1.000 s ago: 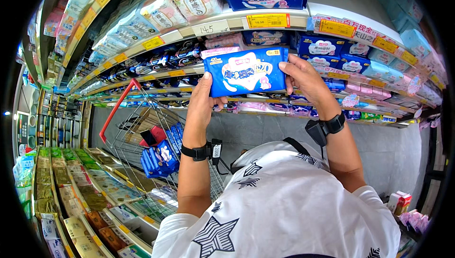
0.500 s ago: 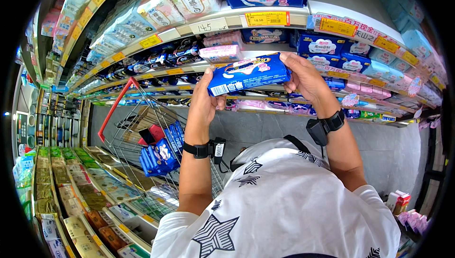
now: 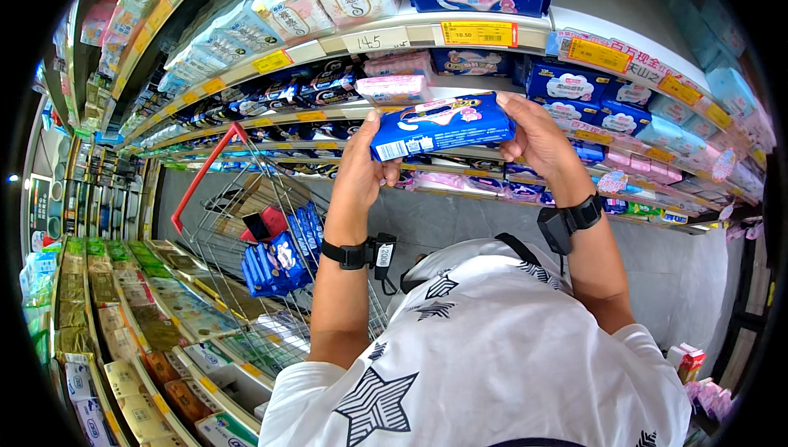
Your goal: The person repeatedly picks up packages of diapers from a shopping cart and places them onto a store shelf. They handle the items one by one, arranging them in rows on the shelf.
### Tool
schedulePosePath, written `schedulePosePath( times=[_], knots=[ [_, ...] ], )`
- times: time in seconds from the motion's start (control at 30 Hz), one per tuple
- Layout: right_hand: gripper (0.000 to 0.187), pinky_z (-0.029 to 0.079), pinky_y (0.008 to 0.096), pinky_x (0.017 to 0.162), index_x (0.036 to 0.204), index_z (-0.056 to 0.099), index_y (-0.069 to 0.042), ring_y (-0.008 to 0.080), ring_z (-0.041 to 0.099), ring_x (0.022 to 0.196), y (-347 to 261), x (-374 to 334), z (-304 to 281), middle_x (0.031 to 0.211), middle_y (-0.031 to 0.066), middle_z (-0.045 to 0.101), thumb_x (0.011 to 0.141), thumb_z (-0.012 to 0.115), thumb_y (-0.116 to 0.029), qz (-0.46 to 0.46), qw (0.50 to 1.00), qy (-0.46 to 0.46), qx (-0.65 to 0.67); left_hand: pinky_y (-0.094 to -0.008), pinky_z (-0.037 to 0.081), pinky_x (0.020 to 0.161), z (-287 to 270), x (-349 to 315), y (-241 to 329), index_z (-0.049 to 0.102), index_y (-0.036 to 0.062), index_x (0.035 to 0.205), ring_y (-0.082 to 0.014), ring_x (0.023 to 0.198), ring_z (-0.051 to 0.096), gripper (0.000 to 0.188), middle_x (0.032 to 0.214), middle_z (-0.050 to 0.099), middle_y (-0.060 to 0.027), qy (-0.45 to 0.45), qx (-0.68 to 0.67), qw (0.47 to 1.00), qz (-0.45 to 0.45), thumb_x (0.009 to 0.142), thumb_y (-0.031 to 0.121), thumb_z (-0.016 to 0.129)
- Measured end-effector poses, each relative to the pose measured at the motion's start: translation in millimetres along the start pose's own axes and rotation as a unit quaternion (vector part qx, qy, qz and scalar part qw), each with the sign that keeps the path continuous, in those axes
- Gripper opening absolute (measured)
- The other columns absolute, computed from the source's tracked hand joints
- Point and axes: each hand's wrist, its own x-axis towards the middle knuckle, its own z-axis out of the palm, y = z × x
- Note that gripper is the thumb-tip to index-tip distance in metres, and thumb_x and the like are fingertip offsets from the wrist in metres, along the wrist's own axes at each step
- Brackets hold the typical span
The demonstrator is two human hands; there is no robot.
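Between my two hands is a blue pack of sanitary pads (image 3: pixel 443 125), held level in front of the shelves, its printed side with a barcode turned up toward me. My left hand (image 3: pixel 359 160) grips the pack's left end, thumb on top and fingers underneath. At the opposite end my right hand (image 3: pixel 538 139) is closed on the corner in the same way. Just beyond the pack, a pink pack (image 3: pixel 394 87) lies on a shelf among dark and blue packs.
A wire shopping cart (image 3: pixel 217 172) with a red handle stands at my left, holding blue packs (image 3: pixel 279 265), a cardboard piece and a dark phone-like object (image 3: pixel 267 224) on something red. Stocked shelves (image 3: pixel 328 45) curve ahead; another display of tissue packs (image 3: pixel 139 316) lies at lower left.
The shelves, the held pack and both hands have shifted slightly right in the picture. Both hands keep their hold on the pack.
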Motion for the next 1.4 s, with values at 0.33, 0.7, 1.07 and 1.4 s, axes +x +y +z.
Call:
schedulePosePath(
  times=[0.33,0.7,1.07,1.4],
  knots=[
    [0.055,0.049,0.0236,0.046,0.132,0.052,0.004,0.0086,0.054,0.048,-2,2,-3,0.085,0.004,0.06,0.099,0.064,-0.038,0.003,0.999,0.003,-0.04,-0.0273,0.043,0.041,-2,2,3,0.062,0.002,0.114,-0.0144,0.046,0.055,0.05,0.067,0.062,-0.006,-0.023,0.018,0.999,0.023,0.103,0.05,0.051],
    [0.058,0.053,0.0264,0.083,0.14,0.052,-0.004,0.0115,0.064,0.097,-27,-11,-4,0.117,0.0086,0.066,0.092,0.073,-0.027,-0.094,0.957,-0.043,-0.272,-0.0294,0.042,0.102,-5,-7,15,0.046,0.0023,0.142,-0.0136,0.115,0.056,0.053,0.127,0.06,-0.0069,-0.055,0.109,0.982,0.146,0.096,0.02,0.064],
    [0.043,0.05,0.0255,0.08,0.129,0.057,-0.008,0.0085,0.06,0.087,-25,-16,-2,0.096,0.0022,0.063,0.09,0.072,-0.014,-0.154,0.935,-0.018,-0.32,-0.0271,0.042,0.095,1,-13,25,0.053,0.0055,0.134,-0.0107,0.107,0.054,0.043,0.118,0.06,-0.0002,-0.065,0.117,0.972,0.193,0.093,0.008,0.065],
    [0.054,0.054,0.0309,0.073,0.128,0.061,0.002,0.0209,0.067,0.083,-70,-37,11,0.104,0.0169,0.07,0.087,0.077,-0.028,-0.199,0.852,0.044,-0.482,-0.029,0.043,0.097,30,-10,49,0.049,0.0031,0.137,-0.013,0.113,0.055,0.044,0.122,0.06,-0.0039,-0.07,0.152,0.955,0.243,0.096,0.01,0.064]
  ],
)
